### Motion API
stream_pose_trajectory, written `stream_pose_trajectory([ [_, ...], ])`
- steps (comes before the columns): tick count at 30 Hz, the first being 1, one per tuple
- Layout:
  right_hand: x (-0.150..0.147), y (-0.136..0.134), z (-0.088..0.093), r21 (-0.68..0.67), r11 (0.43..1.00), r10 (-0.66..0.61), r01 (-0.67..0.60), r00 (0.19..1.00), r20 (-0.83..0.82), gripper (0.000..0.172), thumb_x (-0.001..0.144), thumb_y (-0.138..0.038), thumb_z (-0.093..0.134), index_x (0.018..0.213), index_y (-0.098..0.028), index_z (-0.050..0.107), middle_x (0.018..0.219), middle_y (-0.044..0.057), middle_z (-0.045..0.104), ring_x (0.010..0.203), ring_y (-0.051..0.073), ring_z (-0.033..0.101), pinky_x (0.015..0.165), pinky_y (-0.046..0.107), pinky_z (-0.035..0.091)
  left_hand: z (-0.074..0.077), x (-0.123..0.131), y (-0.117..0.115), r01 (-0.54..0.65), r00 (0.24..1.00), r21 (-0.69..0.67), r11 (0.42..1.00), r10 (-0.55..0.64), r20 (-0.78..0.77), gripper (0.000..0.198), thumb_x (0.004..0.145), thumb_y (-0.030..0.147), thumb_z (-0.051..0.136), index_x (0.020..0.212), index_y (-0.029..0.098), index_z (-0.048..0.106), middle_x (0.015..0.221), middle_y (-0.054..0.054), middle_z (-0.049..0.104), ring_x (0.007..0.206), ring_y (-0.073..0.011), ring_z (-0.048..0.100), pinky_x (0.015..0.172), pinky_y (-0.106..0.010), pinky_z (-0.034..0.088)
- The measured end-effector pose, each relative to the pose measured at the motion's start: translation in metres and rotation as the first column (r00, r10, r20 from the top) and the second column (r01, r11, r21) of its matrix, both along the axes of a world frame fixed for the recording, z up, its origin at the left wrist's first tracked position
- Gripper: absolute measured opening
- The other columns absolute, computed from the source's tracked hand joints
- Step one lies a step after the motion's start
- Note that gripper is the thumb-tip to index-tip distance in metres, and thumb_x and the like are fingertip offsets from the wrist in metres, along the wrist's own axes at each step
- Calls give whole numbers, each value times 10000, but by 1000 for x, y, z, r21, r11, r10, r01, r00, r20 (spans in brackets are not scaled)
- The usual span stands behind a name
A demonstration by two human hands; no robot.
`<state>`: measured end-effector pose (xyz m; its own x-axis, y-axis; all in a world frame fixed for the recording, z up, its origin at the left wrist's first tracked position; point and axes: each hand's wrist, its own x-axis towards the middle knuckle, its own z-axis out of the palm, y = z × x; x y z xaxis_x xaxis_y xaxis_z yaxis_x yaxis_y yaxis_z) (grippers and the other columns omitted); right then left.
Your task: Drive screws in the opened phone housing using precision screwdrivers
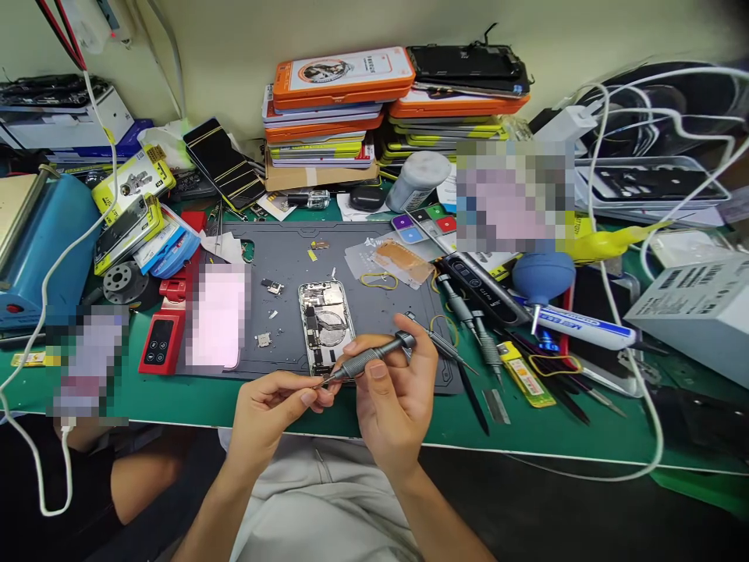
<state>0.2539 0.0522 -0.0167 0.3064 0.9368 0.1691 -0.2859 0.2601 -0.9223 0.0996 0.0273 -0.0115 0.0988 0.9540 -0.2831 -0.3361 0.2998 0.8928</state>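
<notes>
An opened phone (325, 324) lies on the grey work mat (281, 250), its inner parts bare and its lower end partly behind my hands. My right hand (395, 390) is wrapped round a grey precision screwdriver (371, 357), whose tip points left and down. With thumb and fingers pinched together, my left hand (275, 410) meets the screwdriver's tip. Whatever small thing sits in that pinch is too hidden to name. Left of the phone lie small loose parts, among them a metal plate (264, 339) and a dark module (272, 287).
More screwdrivers (459, 304), a blue blower bulb (541, 277) and a black pen-shaped tool (485, 289) lie to the right. Stacked boxes (342, 78) line the wall. A red device (161, 343) stands left. A white cable (655, 406) hangs over the right edge.
</notes>
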Motion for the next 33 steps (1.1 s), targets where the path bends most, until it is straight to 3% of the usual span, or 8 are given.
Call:
stream_pose_trajectory([
  [15,2,-3,-2,2,999,34,-35,999,40,406,1094,-398,669,1467,-344,517,962,20,751,866,212,766,750,362,678,3,2,-1,-21,1000,-50,999,22,20,356,844,506,992,981,185,921,903,-124,889,840,-255,870,769,-330,717],
  [24,2,-3,1,2,998,56,-56,998,-15,397,1092,-356,674,1470,-371,553,982,3,766,751,183,744,713,357,692,7,6,-1,-47,999,-72,996,49,19,403,791,552,1013,932,186,921,858,-122,881,801,-263,861,732,-337,707],
  [30,7,-1,-3,-58,991,121,-124,991,-50,440,1097,-390,659,1521,-372,540,1001,8,744,706,177,737,699,374,703,6,6,-1,-20,1000,-48,999,21,20,429,796,572,1004,1005,204,931,903,-120,889,838,-280,864,782,-369,716],
  [33,11,2,0,-36,996,84,-86,995,-59,427,1111,-375,631,1532,-386,560,996,1,744,640,155,708,651,354,698,8,8,-5,-39,999,22,999,40,-30,475,863,628,936,1095,215,925,951,-113,895,869,-265,859,814,-352,705],
])
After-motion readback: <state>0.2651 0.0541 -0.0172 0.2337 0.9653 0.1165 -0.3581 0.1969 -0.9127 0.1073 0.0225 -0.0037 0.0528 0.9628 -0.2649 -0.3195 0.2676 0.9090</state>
